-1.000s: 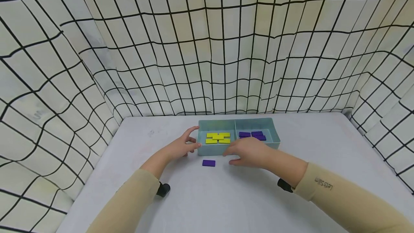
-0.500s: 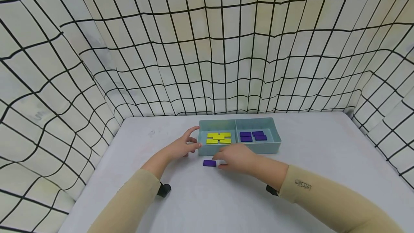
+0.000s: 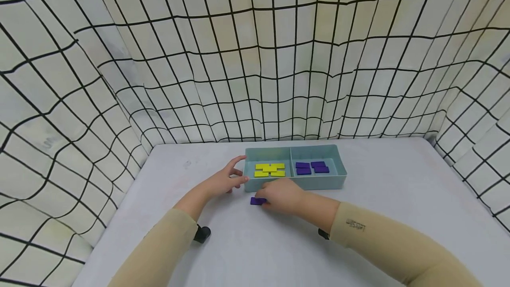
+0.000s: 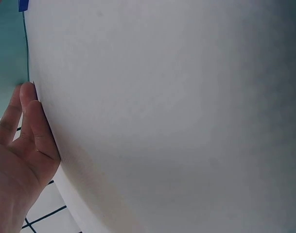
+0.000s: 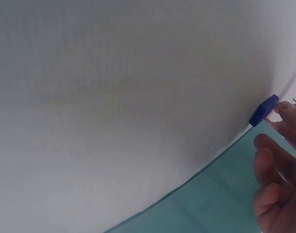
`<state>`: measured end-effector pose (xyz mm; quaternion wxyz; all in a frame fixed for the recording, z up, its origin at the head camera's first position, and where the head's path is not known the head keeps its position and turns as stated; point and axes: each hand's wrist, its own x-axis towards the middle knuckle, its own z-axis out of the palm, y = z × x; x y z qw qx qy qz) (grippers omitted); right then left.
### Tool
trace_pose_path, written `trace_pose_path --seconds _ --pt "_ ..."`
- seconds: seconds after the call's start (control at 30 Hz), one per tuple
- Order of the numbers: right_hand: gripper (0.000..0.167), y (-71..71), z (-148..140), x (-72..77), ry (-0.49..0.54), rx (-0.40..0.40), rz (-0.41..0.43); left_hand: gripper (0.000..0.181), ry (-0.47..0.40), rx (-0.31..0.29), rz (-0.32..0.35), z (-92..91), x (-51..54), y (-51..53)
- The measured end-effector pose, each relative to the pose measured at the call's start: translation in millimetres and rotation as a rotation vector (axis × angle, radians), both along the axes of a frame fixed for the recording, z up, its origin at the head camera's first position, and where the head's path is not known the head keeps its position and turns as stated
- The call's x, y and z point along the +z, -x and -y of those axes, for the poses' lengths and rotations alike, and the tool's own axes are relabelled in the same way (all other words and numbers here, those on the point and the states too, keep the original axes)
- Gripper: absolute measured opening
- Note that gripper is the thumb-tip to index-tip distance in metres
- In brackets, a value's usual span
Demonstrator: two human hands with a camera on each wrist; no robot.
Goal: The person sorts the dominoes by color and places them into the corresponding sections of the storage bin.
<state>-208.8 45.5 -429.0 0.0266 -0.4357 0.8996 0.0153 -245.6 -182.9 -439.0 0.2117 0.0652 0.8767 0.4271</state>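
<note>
A light teal two-compartment box stands on the white table. In the head view my left hand rests against the box's left end, fingers extended and spread. My right hand is in front of the box and pinches the right end of a small purple tile lying on the table. The right wrist view shows the thumb and a finger at one end of that purple tile, the other fingers loosely bent. Yellow tiles lie in the left compartment, with several purple tiles in the right one.
A divider separates the box's two compartments. White cloth with a black grid net encloses the table's back and sides. Both forearms reach in over the white table from the front.
My right hand has moved left along the front of the box to the loose purple tile and taken hold of its right end. The left hand has stayed at the box.
</note>
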Motion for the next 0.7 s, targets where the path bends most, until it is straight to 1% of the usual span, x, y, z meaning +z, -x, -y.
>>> trace_pose_path --seconds 0.2,0.33,0.53,0.7 --pt "0.029 3.1 3.2 -3.2 -0.027 -0.005 -0.010 0.074 -0.004 -0.001 0.000 -0.7 -0.4 0.7" --pt "0.030 4.0 4.6 -5.6 -0.019 -0.009 -0.006 0.074 -0.004 -0.008 0.004 -0.8 0.4 0.8" --pt "0.028 4.6 6.9 -9.2 -0.003 0.013 -0.023 0.074 -0.002 -0.004 0.005 -0.4 0.5 0.5" --pt "0.027 3.7 7.0 -8.6 0.002 0.014 -0.014 0.075 -0.003 -0.007 0.000 -0.4 0.0 0.3"
